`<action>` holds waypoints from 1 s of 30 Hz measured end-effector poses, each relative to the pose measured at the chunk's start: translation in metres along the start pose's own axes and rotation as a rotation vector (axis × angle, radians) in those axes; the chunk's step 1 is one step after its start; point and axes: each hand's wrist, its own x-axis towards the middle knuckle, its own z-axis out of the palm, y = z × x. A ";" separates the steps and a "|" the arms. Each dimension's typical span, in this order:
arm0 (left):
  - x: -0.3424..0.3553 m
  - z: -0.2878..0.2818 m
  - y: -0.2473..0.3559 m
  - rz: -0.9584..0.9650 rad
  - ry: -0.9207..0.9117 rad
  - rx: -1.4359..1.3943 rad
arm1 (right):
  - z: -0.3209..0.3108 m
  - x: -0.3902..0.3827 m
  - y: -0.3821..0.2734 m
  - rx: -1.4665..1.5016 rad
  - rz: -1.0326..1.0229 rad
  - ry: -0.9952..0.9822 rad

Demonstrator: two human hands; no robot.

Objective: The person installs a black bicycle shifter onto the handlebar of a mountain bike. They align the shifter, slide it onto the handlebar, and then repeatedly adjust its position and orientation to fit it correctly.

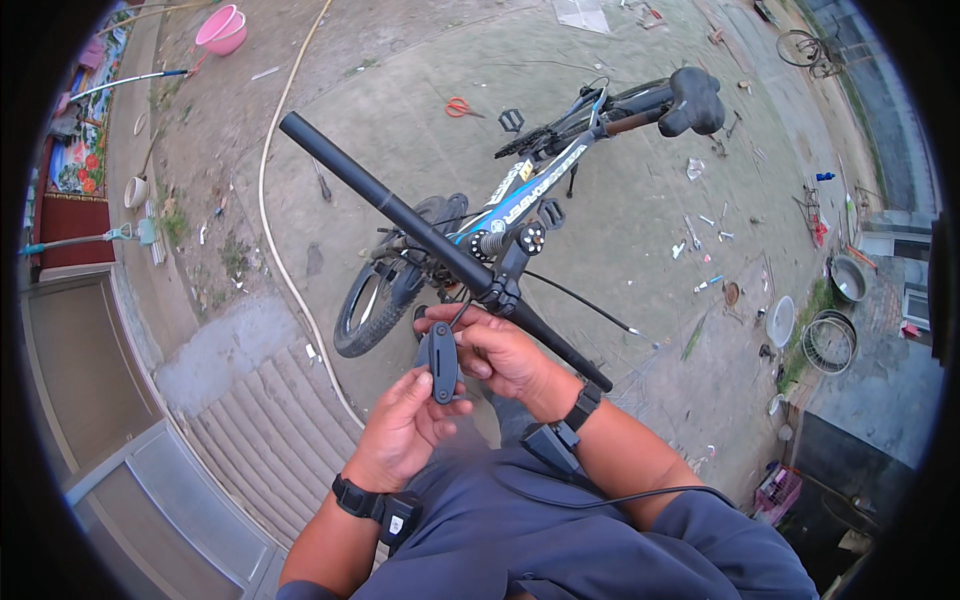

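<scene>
In front of my body, my left hand (pixel 407 417) pinches a flat, rounded black folding multi-tool (pixel 445 365) with a long slot in its face. My right hand (pixel 500 352) is right beside it with fingers curled; its fingertips reach behind the tool's top end, and what they grip is hidden. A thin dark piece shows just above the right fingers. Just beyond my hands is a bicycle's bare black handlebar (pixel 385 205), clamped in its stem (pixel 500 290). The white and blue bicycle frame (pixel 530 190) stretches away toward a black saddle (pixel 695 102).
A black cable (pixel 580 300) hangs loose right of the stem. Red-handled scissors (pixel 460 107) and a screwdriver (pixel 322 183) lie on the ground. Scattered small tools (pixel 693 232) lie to the right. A pale hose (pixel 268 200) and concrete steps (pixel 260 435) are at the left.
</scene>
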 end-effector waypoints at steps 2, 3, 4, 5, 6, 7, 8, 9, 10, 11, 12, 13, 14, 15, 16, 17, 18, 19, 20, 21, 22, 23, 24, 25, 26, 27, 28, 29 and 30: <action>0.002 0.001 0.003 0.063 0.069 0.088 | -0.002 -0.005 -0.003 0.015 -0.014 -0.035; 0.003 0.001 0.005 0.098 0.076 0.149 | -0.002 -0.008 -0.003 -0.019 -0.003 -0.012; 0.004 0.001 0.005 0.130 0.109 0.216 | -0.003 -0.011 -0.003 -0.038 -0.004 -0.006; 0.005 0.002 0.006 0.181 0.151 0.284 | -0.004 -0.013 -0.003 -0.058 -0.006 -0.002; 0.006 0.004 0.005 0.253 0.191 0.394 | -0.004 -0.016 -0.004 -0.023 -0.024 -0.022; 0.007 0.007 0.004 0.344 0.240 0.504 | -0.005 -0.017 -0.004 -0.028 -0.017 -0.008; 0.008 0.009 0.003 0.421 0.298 0.628 | -0.006 -0.018 -0.004 -0.021 -0.018 -0.010; 0.008 0.011 0.004 0.546 0.332 0.823 | -0.006 -0.020 -0.005 -0.013 -0.020 -0.010; 0.008 0.013 0.005 0.660 0.373 1.032 | -0.006 -0.022 -0.005 -0.033 -0.025 -0.015; 0.007 0.015 0.007 0.806 0.415 1.240 | -0.005 -0.023 -0.006 -0.054 -0.031 -0.020; 0.008 0.016 0.009 0.937 0.408 1.346 | -0.004 -0.023 -0.006 -0.075 -0.037 -0.024; 0.009 0.016 0.012 1.020 0.385 1.465 | -0.002 -0.023 -0.007 -0.112 -0.034 -0.020; 0.010 0.016 0.015 1.124 0.358 1.581 | 0.000 -0.022 -0.006 -0.148 -0.031 -0.015; 0.011 0.016 0.018 1.217 0.338 1.694 | 0.003 -0.020 -0.006 -0.180 -0.026 -0.011; 0.012 0.016 0.019 1.238 0.285 1.681 | 0.005 -0.020 -0.005 -0.180 -0.021 -0.019; 0.012 0.016 0.018 1.254 0.268 1.683 | 0.007 -0.018 -0.003 -0.195 0.000 0.014; 0.011 0.015 0.017 1.266 0.241 1.687 | 0.008 -0.017 -0.002 -0.195 0.004 0.014; 0.011 0.015 0.014 1.273 0.233 1.673 | 0.008 -0.016 -0.002 -0.189 -0.006 -0.001; 0.009 0.015 0.010 1.212 0.252 1.544 | 0.009 -0.014 0.000 -0.119 -0.007 -0.007; 0.007 0.015 0.005 1.140 0.286 1.398 | 0.008 -0.014 0.001 -0.099 -0.006 -0.015; 0.004 0.015 0.000 1.051 0.310 1.235 | 0.007 -0.013 0.002 -0.076 -0.005 -0.027; 0.001 0.014 -0.002 0.884 0.276 0.991 | 0.006 -0.012 0.002 -0.059 0.010 -0.026; -0.003 0.012 -0.003 0.698 0.235 0.731 | 0.005 -0.011 0.002 0.000 0.033 -0.046; -0.006 0.009 -0.002 0.498 0.183 0.450 | 0.005 -0.010 0.003 -0.002 0.009 -0.068; -0.008 0.006 -0.001 0.350 0.106 0.354 | 0.005 -0.008 0.003 -0.011 0.005 -0.063; -0.008 0.003 0.002 0.235 0.031 0.251 | 0.005 -0.007 0.004 -0.017 -0.010 -0.076; -0.008 0.000 0.005 0.099 -0.034 0.130 | 0.004 -0.005 0.004 -0.008 0.020 -0.056; -0.007 -0.004 0.008 -0.020 -0.123 -0.017 | 0.003 -0.004 0.004 0.006 0.028 -0.054; -0.005 -0.005 0.007 -0.054 0.022 -0.033 | 0.002 -0.004 0.004 0.020 0.034 -0.062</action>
